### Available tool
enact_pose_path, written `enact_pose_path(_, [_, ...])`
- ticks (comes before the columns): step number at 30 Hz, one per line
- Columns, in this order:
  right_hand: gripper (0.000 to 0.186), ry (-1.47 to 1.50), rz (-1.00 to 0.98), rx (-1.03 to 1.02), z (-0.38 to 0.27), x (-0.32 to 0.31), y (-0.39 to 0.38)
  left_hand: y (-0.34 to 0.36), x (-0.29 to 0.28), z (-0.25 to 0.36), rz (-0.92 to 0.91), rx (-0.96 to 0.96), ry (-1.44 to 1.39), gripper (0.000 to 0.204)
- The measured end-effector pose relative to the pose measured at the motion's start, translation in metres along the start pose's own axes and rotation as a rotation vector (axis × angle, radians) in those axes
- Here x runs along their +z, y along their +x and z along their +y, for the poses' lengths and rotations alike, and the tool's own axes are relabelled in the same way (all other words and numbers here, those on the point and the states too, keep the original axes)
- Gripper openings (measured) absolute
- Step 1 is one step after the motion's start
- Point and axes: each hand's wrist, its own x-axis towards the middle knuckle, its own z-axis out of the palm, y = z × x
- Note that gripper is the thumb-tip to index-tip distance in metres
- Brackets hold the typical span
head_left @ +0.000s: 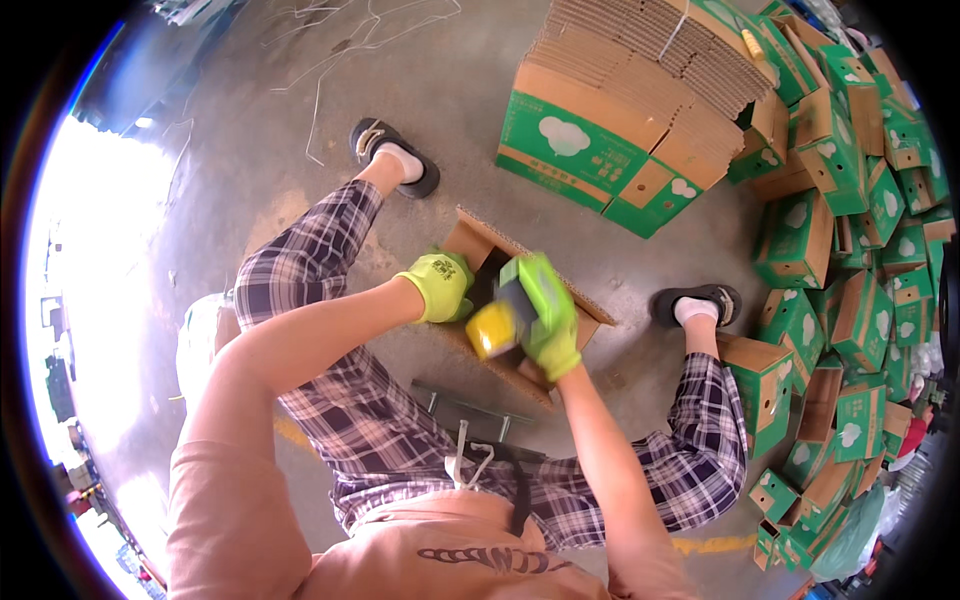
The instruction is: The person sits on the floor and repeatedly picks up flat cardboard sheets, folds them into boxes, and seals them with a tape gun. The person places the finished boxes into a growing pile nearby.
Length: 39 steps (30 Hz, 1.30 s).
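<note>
"Concrete floor (240,150), smooth, grey. Where's the box (470,238)?"
"Btwn legs (300,250), corrugated, open. R hand (553,325) wrapped round blurred yellow-grey tool (493,330) over it; L hand (440,286) curled at its edge, can't tell grip."

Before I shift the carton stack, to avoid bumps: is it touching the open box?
Apart: the head view shows concrete floor between the open box and the carton stack.

Lime gloves (437,285), brown box (466,242)
</note>
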Motion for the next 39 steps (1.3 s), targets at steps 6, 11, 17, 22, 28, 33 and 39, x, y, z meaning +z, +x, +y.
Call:
enact_pose_path(6, [0.037, -0.407, -0.142, 0.079, 0.003, -0.007, 0.032, -0.066, -0.004, 0.0, 0.278, 0.339, -0.052, 0.038])
enact_pose_path(11, [0.034, 1.097, -0.386, -0.044, -0.049, -0.021, 0.032, -0.037, 0.008, -0.006, 0.152, 0.218, -0.008, 0.038])
enact_pose_path(17, [0.031, 0.138, 0.157, 0.2, -0.055, -0.122, 0.12, 0.016, 0.061, 0.007, 0.788, -0.363, -0.572, 0.112])
enact_pose_path(22, [0.034, -0.255, 0.261, -0.299, 0.011, -0.037, -0.005, 0.025, 0.039, 0.008, 0.51, -0.274, -0.941, 0.11])
enact_pose_path(28, [0.052, -0.101, 0.453, -0.022, -0.017, -0.056, 0.0, 0.067, -0.004, 0.0, 0.424, -0.093, -0.884, 0.071])
enact_pose_path(33, [0.05, -0.551, 0.335, -0.393, -0.047, -0.072, -0.029, 0.072, -0.001, -0.018, 0.381, -0.02, -0.8, 0.067])
enact_pose_path(39, [0.055, -0.591, 0.348, -0.376, -0.025, -0.052, -0.042, 0.052, 0.018, 0.005, 0.845, 0.13, -0.107, 0.05])
